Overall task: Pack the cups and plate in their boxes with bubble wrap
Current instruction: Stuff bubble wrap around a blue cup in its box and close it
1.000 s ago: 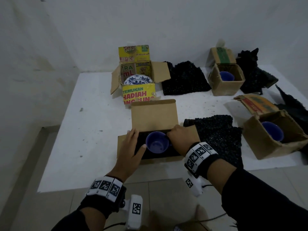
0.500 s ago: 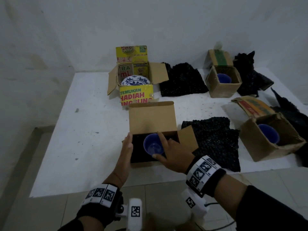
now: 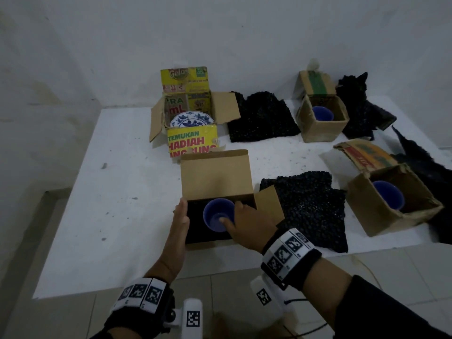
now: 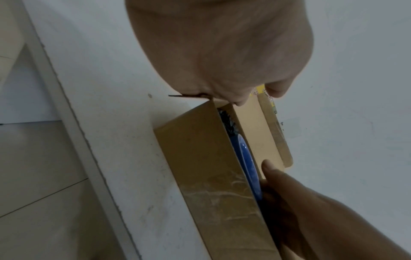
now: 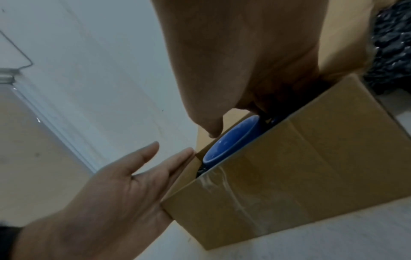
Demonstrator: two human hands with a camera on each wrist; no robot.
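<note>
A brown cardboard box sits near the table's front edge, lid flap up, lined with black bubble wrap. A blue cup stands upright inside it. My right hand grips the cup, thumb on the near rim and fingers over the far side; the right wrist view shows the cup under the thumb. My left hand lies flat with straight fingers against the box's left side, also seen as the left hand. In the left wrist view the box and cup rim show.
A yellow box holds a blue-and-white plate. Black bubble wrap sheets lie at the back and right of my box. Two open cardboard boxes each hold a blue cup. More black wrap lies far right.
My right hand left the right flap and took hold of the cup. My left hand moved off the wrap inside to the box's outer left side, lifting the left flap.
</note>
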